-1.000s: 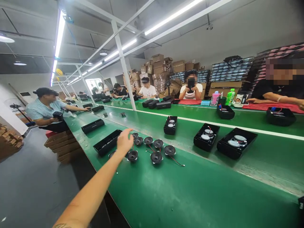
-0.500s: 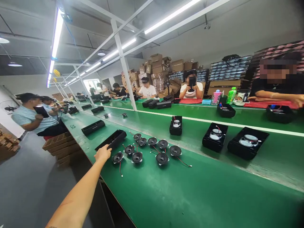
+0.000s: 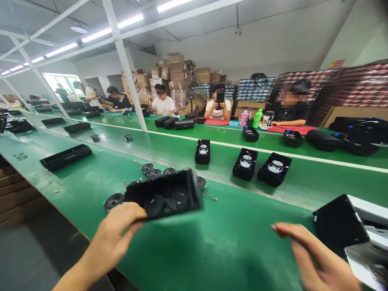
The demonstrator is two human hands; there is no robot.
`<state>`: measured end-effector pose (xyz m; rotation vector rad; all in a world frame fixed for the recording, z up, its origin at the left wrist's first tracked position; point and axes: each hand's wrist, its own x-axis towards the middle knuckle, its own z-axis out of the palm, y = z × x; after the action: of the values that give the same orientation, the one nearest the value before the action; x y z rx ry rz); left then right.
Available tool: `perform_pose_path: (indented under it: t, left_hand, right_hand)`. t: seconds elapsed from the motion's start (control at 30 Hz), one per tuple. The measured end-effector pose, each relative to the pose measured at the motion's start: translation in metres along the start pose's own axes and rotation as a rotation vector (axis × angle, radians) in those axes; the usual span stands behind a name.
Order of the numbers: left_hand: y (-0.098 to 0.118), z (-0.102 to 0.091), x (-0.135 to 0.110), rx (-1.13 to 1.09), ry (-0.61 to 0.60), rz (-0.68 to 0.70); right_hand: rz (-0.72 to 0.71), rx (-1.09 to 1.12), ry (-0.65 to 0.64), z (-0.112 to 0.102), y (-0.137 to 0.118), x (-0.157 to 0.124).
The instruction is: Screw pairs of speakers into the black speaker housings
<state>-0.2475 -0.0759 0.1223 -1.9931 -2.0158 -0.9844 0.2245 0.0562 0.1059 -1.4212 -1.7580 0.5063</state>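
My left hand (image 3: pixel 117 232) grips the near end of a long black speaker housing (image 3: pixel 165 196) and holds it above the green belt (image 3: pixel 212 238), its open side towards me. Behind the housing lie several small round speaker drivers (image 3: pixel 114 199) with red wires. My right hand (image 3: pixel 315 258) hovers at the lower right with fingers stretched out, holding nothing, close to a black box-shaped device (image 3: pixel 339 222) at the right edge.
Three black housings with white discs (image 3: pixel 245 163) sit further up the belt, and another long housing (image 3: pixel 65 157) lies at the left. Other people sit along the far side of the line. Cardboard boxes (image 3: pixel 178 74) and stacked trays stand behind them.
My left hand took hold of the long black housing and lifted it towards me off the belt. The view swung right, and my right hand came into sight.
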Motion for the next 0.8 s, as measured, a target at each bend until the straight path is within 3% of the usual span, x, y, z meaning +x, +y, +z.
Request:
perform_pose_path:
  t: [0.1, 0.2, 0.27, 0.37, 0.47, 0.6, 0.73, 0.8]
  left_hand:
    - [0.042, 0.038, -0.016, -0.105, -0.188, 0.307]
    - [0.067, 0.085, -0.027, -0.161, -0.183, 0.514]
    - [0.076, 0.111, -0.030, -0.169, -0.147, 0.585]
    - [0.081, 0.134, -0.033, -0.142, -0.108, 0.614]
    - [0.084, 0.144, -0.035, -0.125, -0.100, 0.627]
    - [0.090, 0.149, -0.038, -0.152, -0.151, 0.617]
    - [0.088, 0.130, -0.022, -0.223, -0.268, 0.636]
    - [0.081, 0.115, -0.004, -0.209, -0.283, 0.565]
  right_hand:
    - [-0.189, -0.068, -0.282, 0.046, -0.054, 0.070]
    - [-0.302, -0.157, -0.454, 0.104, -0.095, 0.128]
    - [-0.401, -0.256, -0.559, 0.140, -0.109, 0.148]
    - [-0.514, -0.424, -0.687, 0.179, -0.120, 0.158]
    - [-0.565, -0.555, -0.753, 0.199, -0.125, 0.159]
    - [-0.533, -0.657, -0.785, 0.208, -0.130, 0.162]
    - [-0.417, -0.642, -0.807, 0.204, -0.128, 0.170]
    - [-0.350, -0.583, -0.817, 0.197, -0.121, 0.174]
